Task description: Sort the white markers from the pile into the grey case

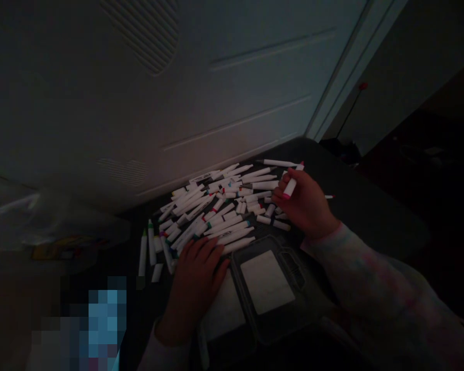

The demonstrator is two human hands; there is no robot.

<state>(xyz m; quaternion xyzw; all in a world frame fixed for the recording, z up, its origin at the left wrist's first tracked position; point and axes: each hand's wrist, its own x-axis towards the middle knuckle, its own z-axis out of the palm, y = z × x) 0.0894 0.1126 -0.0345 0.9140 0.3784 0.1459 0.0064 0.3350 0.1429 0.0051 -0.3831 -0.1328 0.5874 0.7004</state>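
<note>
A pile of white markers and loose caps (220,201) with coloured ends is spread over a dark surface. Raised over the pile's right side, my right hand (307,206) is closed around a white marker with pink ends (293,183). My left hand (199,283) lies palm down at the pile's near edge, fingers stretched out and touching or just above the markers there. Between my two hands an open clear plastic case (268,283) lies with a pale sheet in it. Part of its left half is hidden by my left hand.
Behind the pile rises a white panelled door or wall (239,77). Some markers with green ends (143,252) lie apart at the left, near a clear plastic bag (34,221). A thin rod with a red tip (363,85) stands at the far right. The light is dim.
</note>
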